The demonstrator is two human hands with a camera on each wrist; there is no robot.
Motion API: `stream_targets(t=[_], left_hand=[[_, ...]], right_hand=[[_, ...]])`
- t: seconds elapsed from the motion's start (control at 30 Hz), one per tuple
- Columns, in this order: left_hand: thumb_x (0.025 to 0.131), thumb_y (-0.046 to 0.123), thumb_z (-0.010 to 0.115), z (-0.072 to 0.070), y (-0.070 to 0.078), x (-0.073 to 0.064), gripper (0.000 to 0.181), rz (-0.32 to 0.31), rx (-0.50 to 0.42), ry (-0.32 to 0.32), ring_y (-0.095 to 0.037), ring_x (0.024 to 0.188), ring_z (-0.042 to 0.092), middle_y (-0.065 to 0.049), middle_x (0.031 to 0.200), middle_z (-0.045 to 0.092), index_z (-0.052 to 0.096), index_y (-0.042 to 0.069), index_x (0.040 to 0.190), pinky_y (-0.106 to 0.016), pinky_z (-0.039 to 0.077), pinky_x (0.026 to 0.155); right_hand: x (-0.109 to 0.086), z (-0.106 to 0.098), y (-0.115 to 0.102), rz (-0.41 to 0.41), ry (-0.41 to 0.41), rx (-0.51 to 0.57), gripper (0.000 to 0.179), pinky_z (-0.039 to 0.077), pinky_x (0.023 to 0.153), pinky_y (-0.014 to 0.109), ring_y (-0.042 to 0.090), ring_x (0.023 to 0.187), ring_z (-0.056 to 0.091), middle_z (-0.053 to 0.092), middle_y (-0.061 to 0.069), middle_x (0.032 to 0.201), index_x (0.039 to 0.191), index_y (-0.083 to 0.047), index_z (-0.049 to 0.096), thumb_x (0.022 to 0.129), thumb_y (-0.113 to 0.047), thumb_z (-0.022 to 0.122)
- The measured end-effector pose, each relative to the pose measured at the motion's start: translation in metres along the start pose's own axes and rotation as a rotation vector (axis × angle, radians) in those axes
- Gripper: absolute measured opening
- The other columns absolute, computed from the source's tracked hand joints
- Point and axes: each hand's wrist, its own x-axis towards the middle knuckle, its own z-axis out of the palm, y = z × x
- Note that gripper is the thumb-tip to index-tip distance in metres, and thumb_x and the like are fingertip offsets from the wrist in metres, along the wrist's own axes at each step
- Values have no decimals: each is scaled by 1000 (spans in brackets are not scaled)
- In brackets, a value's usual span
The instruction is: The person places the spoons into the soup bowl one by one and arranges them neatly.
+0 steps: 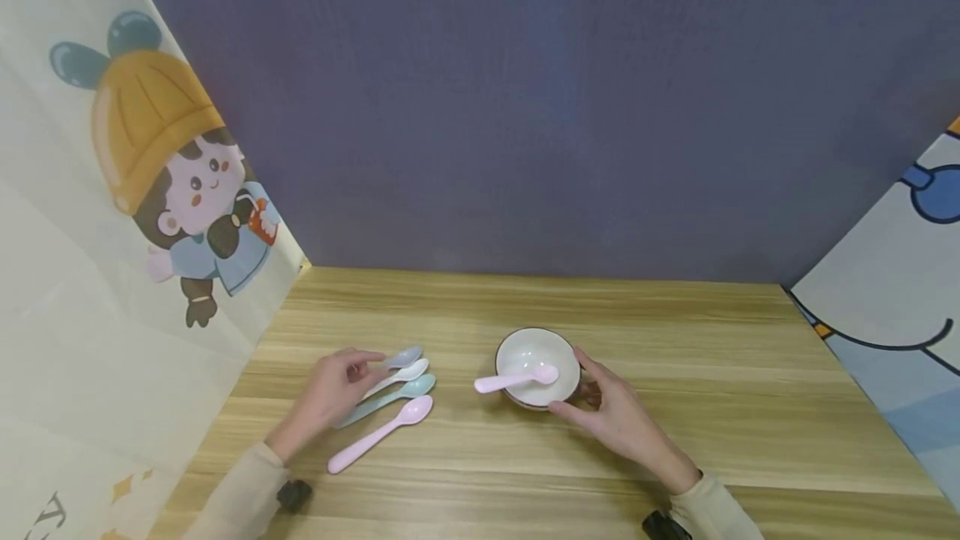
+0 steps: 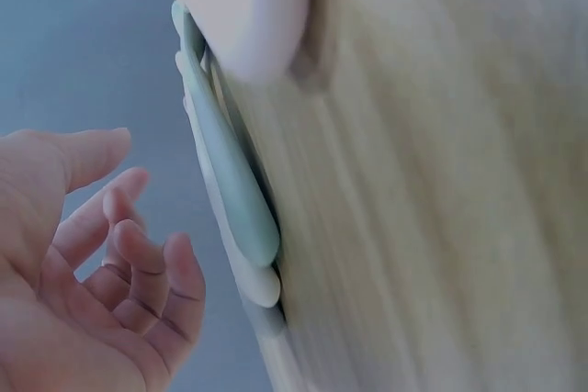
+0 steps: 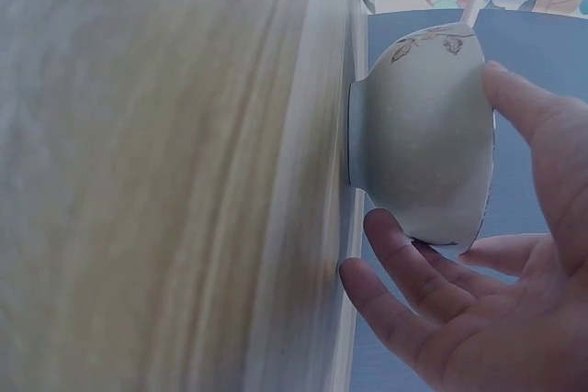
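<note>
The left hand is the nearer one to the four loose spoons, hovering over the handle ends of the far pair, the lavender-grey spoon and the white spoon. All four lie side by side on the surface, long axes slanting from near left to far right, scoops at the far-right end. The lavender-grey scoop shows just right of the left fingertips; its handle is hidden beneath the hand. Nearer lie the mint-green spoon, then the pink spoon. In the left wrist view, the left fingers are loosely bent, thumb apart, holding nothing and raised above the spoons.

Right of the row, the right hand holds the white bowl at its right side, thumb at the near rim, forefinger farther round. A second pink spoon rests in the bowl, its handle crossing the left rim toward the row.
</note>
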Motion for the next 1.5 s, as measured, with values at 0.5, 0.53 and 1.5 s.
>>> stream_targets(t=[0.5,0.53,1.5], left_hand=[[93,22,83,-7,-15,9,26,-59,24,-100,-12,85,64,-2,95,75,81,7,115,-26,52,75],[93,21,83,-7,-15,9,26,-56,27,-103,-12,84,63,-2,94,74,81,7,115,-27,52,74],[94,22,80,-6,-23,12,17,-50,88,-160,-11,82,64,1,92,76,84,12,108,-31,52,76]], right_hand=[[0,-1,-1,10,-4,12,102,63,89,38,20,104,76,68,19,138,162,-3,42,84,-49,90],[1,-1,-1,10,-4,11,101,63,89,38,20,104,76,68,19,138,162,-3,42,85,-49,89],[0,-2,-1,4,-8,13,101,64,90,39,21,105,77,69,21,137,162,-3,41,86,-49,88]])
